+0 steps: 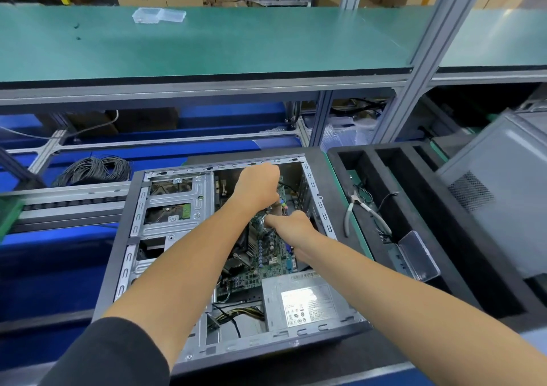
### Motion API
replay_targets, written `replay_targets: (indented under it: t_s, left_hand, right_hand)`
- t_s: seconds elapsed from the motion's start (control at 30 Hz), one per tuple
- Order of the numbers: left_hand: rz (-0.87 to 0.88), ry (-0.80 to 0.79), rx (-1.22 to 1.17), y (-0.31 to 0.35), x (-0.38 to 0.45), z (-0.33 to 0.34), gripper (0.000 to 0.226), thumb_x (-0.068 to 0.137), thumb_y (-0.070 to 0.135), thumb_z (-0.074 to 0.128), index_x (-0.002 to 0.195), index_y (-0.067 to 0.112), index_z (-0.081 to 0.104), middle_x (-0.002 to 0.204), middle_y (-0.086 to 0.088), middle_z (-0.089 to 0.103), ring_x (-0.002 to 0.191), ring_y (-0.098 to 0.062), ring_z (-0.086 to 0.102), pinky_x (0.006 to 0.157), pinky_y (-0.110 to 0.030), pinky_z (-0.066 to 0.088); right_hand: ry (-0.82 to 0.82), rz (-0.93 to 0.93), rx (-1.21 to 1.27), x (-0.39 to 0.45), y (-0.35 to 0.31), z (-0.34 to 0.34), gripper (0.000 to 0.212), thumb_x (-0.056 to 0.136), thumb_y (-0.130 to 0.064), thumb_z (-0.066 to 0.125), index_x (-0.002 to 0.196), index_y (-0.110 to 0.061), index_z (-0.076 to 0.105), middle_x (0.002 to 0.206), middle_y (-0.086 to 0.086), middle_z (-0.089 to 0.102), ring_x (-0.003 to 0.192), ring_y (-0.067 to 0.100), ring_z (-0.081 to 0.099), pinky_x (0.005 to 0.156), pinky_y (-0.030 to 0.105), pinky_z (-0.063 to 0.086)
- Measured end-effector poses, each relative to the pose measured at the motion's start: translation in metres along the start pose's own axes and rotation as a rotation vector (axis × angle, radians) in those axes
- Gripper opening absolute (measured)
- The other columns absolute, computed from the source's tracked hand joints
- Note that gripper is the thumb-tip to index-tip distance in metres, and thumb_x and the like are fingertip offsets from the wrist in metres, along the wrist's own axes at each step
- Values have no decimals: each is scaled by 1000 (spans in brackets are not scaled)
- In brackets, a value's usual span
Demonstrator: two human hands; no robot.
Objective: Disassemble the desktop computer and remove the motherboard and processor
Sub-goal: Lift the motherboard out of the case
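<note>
Green circuit board, the motherboard (268,255), sits tilted inside the open computer case (165,237), which lies on its side on the counter (44,267). Both hands are deep in the case at the board's far end. The left hand (259,186) is curled into a fist over the upper edge of the board, its fingers apparently clamped on that edge or on something fixed to it; the exact contact is hidden. The right hand (291,223) is also curled, just beside the left, gripping the board's near right edge. The heatsink (247,245) covering the processor is still mounted on the board, and the power supply (305,303) stays in the case's near corner.

Judging by the tilt, the board is being worked free. Risks: yellow and black cables (236,316) near the power supply may still be plugged in and snag the board; the rear ports could catch on the case wall; the board could flex under the heatsink's weight if lifted from 1 end only. Pliers (359,209) lie in the foam tray (414,208) to the right, untouched.
</note>
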State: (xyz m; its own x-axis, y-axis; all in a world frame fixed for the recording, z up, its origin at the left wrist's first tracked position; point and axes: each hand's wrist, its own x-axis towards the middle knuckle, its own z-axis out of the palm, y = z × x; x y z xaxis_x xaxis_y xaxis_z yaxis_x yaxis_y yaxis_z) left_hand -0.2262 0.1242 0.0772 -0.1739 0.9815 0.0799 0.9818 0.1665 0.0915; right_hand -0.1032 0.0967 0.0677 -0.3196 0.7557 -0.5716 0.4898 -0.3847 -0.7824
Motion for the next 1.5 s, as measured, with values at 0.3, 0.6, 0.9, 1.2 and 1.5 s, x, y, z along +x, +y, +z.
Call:
replay_targets:
  t_s: [0.3, 0.6, 0.9, 1.2, 1.5]
  left_hand:
    - [-129, -50, -255, 1, 1, -1, 26, 77, 9, 59, 60, 13, 40, 63, -6, 49, 64, -25, 50, 50, -33, 43]
    - [-172, 17, -144, 10, -1, 3, 18, 76, 8, 59, 68, 11, 43, 70, -4, 47, 60, -22, 47, 53, -30, 35]
    - [-12, -149, -190, 8, 9, 4, 19, 90, 14, 57, 97, 16, 75, 96, -6, 72, 88, -25, 64, 78, -37, 55]
    - [-100, 85, -114, -7, 12, -11, 5, 78, 13, 57, 78, 10, 61, 72, -7, 61, 65, -27, 58, 61, -34, 50]
    - [-222, 466, -112, -31, -20, -19, 18, 96, 21, 46, 92, 7, 57, 77, -7, 57, 57, -31, 51, 52, -31, 31]
  right_hand:
    - [-17, 2, -29, 3, 1, 0, 35, 80, -26, 68, 99, -3, 50, 81, 5, 43, 75, 20, 46, 73, 35, 37]
    - [-28, -15, -57, 3, 2, 0, 31, 79, -21, 67, 71, -13, 38, 65, 3, 35, 57, 16, 35, 54, 31, 29]
    - [-49, -14, -74, 6, 4, 0, 27, 80, -23, 67, 76, -11, 43, 64, 3, 36, 55, 16, 35, 54, 28, 30]
    - [-65, -9, -100, 12, 7, -2, 28, 80, -25, 67, 84, -9, 44, 68, 3, 37, 60, 16, 39, 56, 31, 35]
    - [-77, 0, -54, 10, 7, -1, 24, 76, -20, 67, 93, -8, 54, 107, 3, 16, 84, 15, 55, 75, 39, 43]
